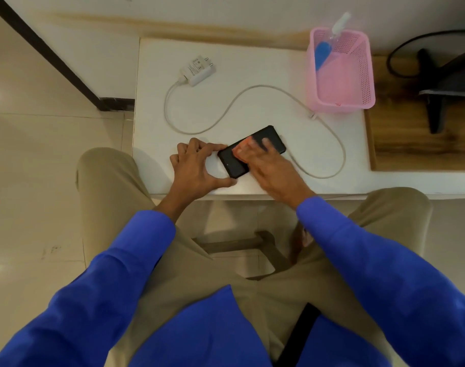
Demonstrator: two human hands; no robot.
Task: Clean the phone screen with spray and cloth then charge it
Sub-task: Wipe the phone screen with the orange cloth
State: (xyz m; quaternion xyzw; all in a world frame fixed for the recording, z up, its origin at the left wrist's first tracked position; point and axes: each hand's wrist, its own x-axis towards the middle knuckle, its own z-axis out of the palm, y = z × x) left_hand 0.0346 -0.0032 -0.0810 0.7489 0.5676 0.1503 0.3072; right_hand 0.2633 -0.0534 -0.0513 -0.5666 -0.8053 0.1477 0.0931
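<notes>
- I judge this the wiping step: my right hand (265,165) lies blurred on the phone (252,152), fingers spread; I see no cloth.
- My left hand (197,165) pinches the phone's near end, steadying it on the white table (226,75).
- Next, likely plugging in.
- I count one phone, one charger (197,71) with cable (252,91), and one spray bottle (329,43) in one pink basket (342,102).

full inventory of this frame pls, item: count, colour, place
phone: 1, black, near edge of the table, lying flat
charger plug: 1, white, far left of the table
cable: 1, white, loops from the plug across the table, past the phone
basket: 1, pink, far right of the table
spray bottle: 1, clear with blue liquid, leaning inside the basket
table: 1, white
left hand: pinches the phone's near-left end
right hand: blurred, fingers flat on the screen; pink under them, cloth uncertain
</notes>
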